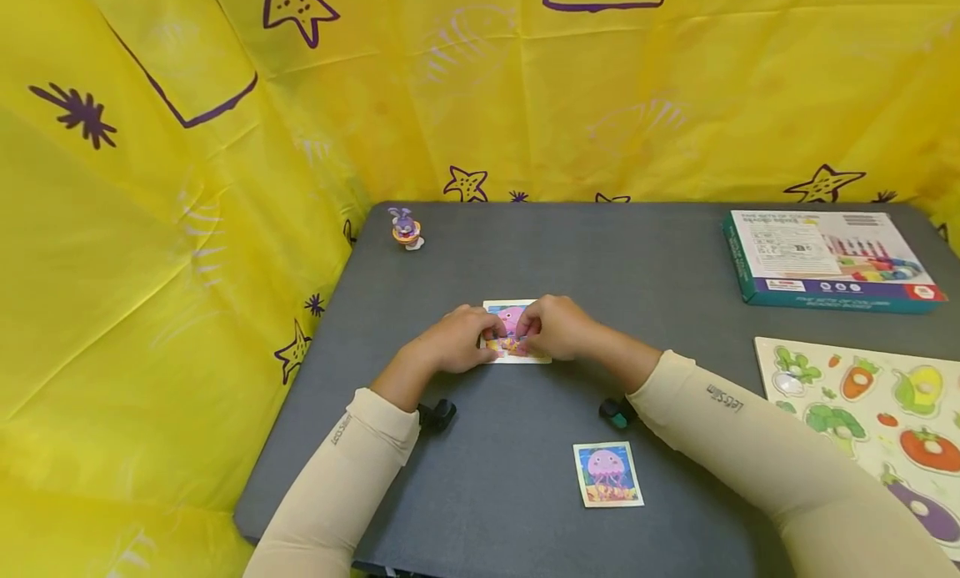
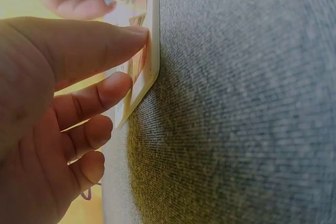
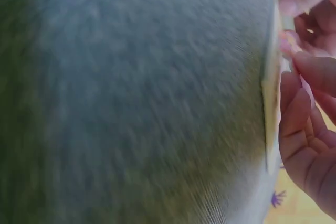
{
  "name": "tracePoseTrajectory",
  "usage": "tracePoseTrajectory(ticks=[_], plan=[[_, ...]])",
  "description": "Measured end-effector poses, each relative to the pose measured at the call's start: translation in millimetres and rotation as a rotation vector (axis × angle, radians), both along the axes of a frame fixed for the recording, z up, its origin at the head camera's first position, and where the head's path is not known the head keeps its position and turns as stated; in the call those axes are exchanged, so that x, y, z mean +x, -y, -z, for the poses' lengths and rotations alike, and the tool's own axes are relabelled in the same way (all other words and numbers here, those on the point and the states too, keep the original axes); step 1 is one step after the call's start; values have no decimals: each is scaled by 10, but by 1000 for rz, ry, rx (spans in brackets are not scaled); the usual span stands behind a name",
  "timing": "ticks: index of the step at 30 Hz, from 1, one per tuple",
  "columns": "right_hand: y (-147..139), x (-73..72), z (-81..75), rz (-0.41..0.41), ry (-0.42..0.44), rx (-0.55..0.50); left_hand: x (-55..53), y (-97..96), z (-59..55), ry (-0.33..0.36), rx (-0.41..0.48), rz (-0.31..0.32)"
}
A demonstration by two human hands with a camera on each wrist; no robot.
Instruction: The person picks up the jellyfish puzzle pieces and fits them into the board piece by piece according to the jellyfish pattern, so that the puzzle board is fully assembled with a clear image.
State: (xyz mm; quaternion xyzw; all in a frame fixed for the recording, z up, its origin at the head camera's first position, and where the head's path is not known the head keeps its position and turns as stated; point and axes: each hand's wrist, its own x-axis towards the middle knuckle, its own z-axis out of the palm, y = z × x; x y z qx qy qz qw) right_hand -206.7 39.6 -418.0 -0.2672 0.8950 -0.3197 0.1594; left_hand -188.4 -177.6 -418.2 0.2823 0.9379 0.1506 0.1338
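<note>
A small jigsaw puzzle board [image 1: 525,361] with a white rim and a pink jellyfish picture lies flat on the dark grey table. At its left side is my left hand [image 1: 459,341], thumb and index finger gripping near the board's near corner. My right hand [image 1: 561,328] reaches over the board's right side. Between its thumb and fingers it pinches a thin pink puzzle piece [image 3: 306,88], seen edge-on in the right wrist view. The fingers cover much of the lower picture. Closer to me lies a matching jellyfish picture card [image 1: 608,475].
A boxed toy set [image 1: 832,261] stands at the back right of the table [image 1: 480,495]. Below it lies a vegetable puzzle board [image 1: 817,390], cut off by the frame. A purple rabbit figurine [image 1: 406,229] is at the back left. Yellow patterned cloth [image 1: 562,119] hangs behind.
</note>
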Motion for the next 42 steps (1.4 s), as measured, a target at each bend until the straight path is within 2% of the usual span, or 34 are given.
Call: tracePoseTrajectory(ticks=[8, 13, 20, 29, 42], plan=[[70, -23, 19, -6, -70, 81, -56, -44, -33, 18, 6, -7], [86, -43, -8, -11, -33, 102, -74, -50, -61, 39, -12, -22], [58, -98, -29, 50, -28, 130, -105, -75, -59, 36, -8, -39], [53, -127, 5, 50, -26, 167, -129, -95, 13, 31, 2, -92], [50, -198, -25, 36, 26, 174, -156, -101, 16, 30, 50, -158]])
